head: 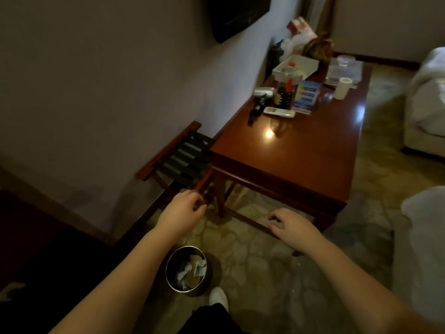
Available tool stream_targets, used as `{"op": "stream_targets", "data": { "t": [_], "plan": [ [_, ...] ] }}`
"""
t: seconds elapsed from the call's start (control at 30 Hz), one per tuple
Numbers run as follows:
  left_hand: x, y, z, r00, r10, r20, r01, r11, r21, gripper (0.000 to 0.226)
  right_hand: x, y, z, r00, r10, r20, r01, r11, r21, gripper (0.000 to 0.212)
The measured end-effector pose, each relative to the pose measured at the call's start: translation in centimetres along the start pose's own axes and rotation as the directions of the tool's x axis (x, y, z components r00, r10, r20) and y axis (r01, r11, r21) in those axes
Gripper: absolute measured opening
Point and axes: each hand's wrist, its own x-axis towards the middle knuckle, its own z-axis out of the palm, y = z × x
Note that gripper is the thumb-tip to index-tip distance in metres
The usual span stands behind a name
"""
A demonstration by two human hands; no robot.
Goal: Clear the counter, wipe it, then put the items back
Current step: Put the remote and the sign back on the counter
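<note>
A glossy brown wooden counter (pixel 301 150) stretches away from me along the wall. Its far half carries a silver hair dryer (pixel 263 94), a white remote (pixel 279 112), a blue box (pixel 305 97), a dark holder with a red item (pixel 284 97), a paper cup (pixel 342 88), a white tray (pixel 297 66), clear plastic covers (pixel 344 68) and bags (pixel 301 37). The near half is bare. My left hand (pixel 184 209) hovers with curled fingers, empty, before the counter's near left leg. My right hand (pixel 292 225) hangs palm down, fingers loosely spread, below the near edge.
A folding luggage rack with black straps (pixel 183 160) stands left of the counter against the wall. A round metal bin with paper scraps (pixel 187 271) sits on the floor by my white shoe (pixel 219 297). A bed (pixel 428 97) lies at right. A dark TV (pixel 238 15) hangs above.
</note>
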Motion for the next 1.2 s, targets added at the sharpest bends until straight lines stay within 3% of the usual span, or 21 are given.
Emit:
{"op": "stream_targets", "data": {
  "t": [0.2,0.53,0.8,1.2],
  "plan": [
    [6.4,2.1,2.4,0.995,0.042,0.091,-0.045,0.998,0.033,0.023,1.2,6.2,-2.0,0.98,0.196,-0.013,-0.196,0.98,0.027,0.032],
    [25.1,4.8,5.6,0.988,0.093,0.12,-0.094,0.996,0.004,0.026,11.0,15.8,-9.0,0.917,0.368,-0.152,-0.346,0.926,0.153,0.02],
    [39.6,8.5,4.7,0.975,0.187,0.12,-0.185,0.982,-0.027,0.03,20.8,19.3,-16.3,0.861,0.478,-0.172,-0.436,0.869,0.233,0.012],
    [54.5,13.9,6.3,0.959,0.189,0.214,-0.214,0.971,0.103,0.024,33.8,24.5,-23.8,0.769,0.619,-0.157,-0.553,0.769,0.321,0.017]
  ]
}}
